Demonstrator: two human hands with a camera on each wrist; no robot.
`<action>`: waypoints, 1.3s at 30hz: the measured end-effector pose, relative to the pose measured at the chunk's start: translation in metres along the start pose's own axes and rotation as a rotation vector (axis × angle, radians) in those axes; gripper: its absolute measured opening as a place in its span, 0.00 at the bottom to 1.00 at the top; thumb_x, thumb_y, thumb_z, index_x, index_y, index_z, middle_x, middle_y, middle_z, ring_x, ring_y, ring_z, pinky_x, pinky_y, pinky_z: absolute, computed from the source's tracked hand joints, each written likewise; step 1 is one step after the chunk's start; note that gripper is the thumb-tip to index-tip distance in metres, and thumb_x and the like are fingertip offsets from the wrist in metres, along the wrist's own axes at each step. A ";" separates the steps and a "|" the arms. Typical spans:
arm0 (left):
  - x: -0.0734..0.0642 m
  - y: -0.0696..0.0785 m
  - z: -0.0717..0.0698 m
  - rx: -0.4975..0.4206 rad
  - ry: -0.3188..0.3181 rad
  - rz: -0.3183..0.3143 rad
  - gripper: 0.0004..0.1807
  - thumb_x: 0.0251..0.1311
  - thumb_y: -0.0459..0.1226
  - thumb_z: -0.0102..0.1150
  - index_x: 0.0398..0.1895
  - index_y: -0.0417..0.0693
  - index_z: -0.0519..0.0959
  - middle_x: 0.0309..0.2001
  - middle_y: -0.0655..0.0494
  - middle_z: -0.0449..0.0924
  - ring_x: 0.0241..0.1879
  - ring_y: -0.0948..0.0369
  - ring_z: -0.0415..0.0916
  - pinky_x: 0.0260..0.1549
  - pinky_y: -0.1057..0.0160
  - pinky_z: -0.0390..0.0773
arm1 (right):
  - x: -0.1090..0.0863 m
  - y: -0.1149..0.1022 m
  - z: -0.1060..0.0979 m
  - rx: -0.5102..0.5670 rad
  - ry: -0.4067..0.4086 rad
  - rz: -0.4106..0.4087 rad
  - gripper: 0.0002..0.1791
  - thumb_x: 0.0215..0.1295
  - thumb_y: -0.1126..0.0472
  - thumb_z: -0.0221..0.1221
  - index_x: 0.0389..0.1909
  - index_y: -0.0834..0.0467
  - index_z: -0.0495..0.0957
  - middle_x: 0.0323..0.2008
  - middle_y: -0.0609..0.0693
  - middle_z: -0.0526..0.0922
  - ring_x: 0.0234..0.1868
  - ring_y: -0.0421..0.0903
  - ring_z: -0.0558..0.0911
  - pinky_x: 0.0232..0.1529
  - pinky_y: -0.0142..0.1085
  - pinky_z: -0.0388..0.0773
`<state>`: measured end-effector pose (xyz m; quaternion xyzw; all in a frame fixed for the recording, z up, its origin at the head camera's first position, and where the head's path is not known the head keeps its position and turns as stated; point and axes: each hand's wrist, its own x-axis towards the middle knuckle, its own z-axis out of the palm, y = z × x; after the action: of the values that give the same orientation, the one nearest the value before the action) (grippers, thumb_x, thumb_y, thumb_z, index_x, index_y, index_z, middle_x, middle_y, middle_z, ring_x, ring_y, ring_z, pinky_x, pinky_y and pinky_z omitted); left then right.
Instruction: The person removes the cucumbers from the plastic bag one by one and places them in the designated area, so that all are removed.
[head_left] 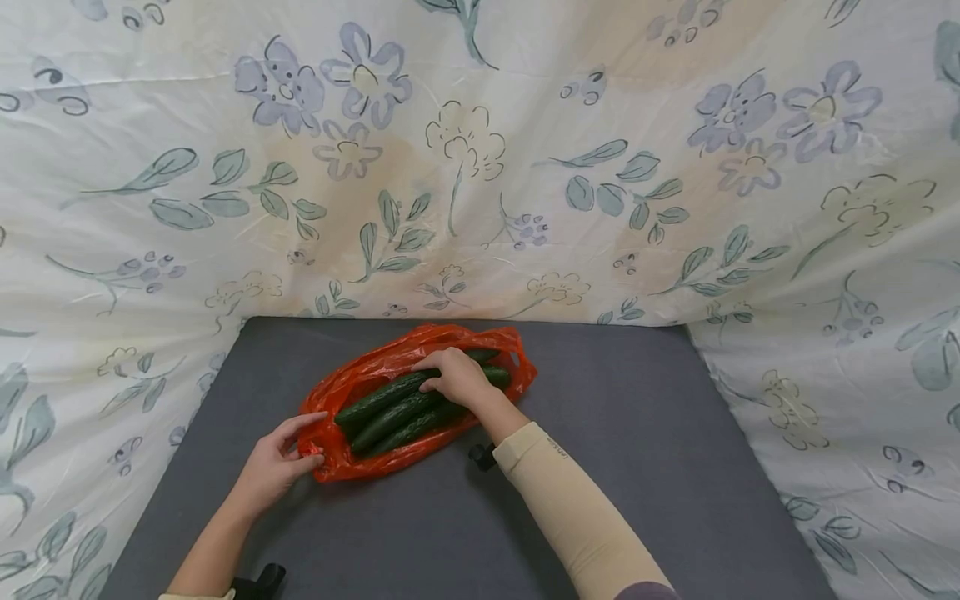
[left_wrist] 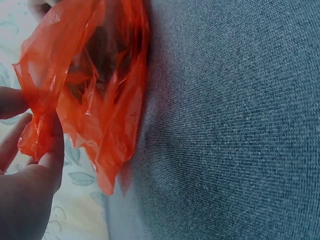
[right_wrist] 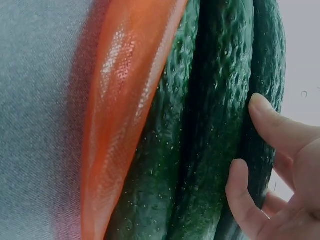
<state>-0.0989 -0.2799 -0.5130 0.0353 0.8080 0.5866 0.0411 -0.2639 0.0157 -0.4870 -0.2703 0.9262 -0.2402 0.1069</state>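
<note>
Head view: the left hand (head_left: 272,465) pinches one end of a red bag (head_left: 375,367), which lies right of it on the tabletop (head_left: 607,417). The right hand (head_left: 459,380) curls thumb and fingers around the far cucumber (head_left: 384,397) inside; the other cucumbers (head_left: 399,419) lie on that hand's near side.

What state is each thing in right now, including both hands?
Orange-red bag: open, lying on its side lengthwise, contents showing.
Cucumbers: whole, side by side in the bag.
Left hand: pinching the bag's end.
Right hand: fingers around the far cucumber.
Floral cloth: hanging, slightly creased.
</note>
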 end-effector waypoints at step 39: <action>-0.001 0.003 -0.001 0.069 0.026 -0.025 0.34 0.62 0.33 0.67 0.71 0.40 0.68 0.71 0.36 0.62 0.53 0.79 0.72 0.45 0.76 0.78 | -0.055 -0.023 -0.068 0.119 0.136 -0.096 0.22 0.65 0.56 0.66 0.61 0.48 0.82 0.55 0.46 0.86 0.12 0.39 0.68 0.21 0.32 0.58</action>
<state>-0.0984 -0.2798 -0.5094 0.0192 0.8286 0.5583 0.0368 -0.2304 0.0555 -0.4132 -0.2908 0.9013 -0.3174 0.0480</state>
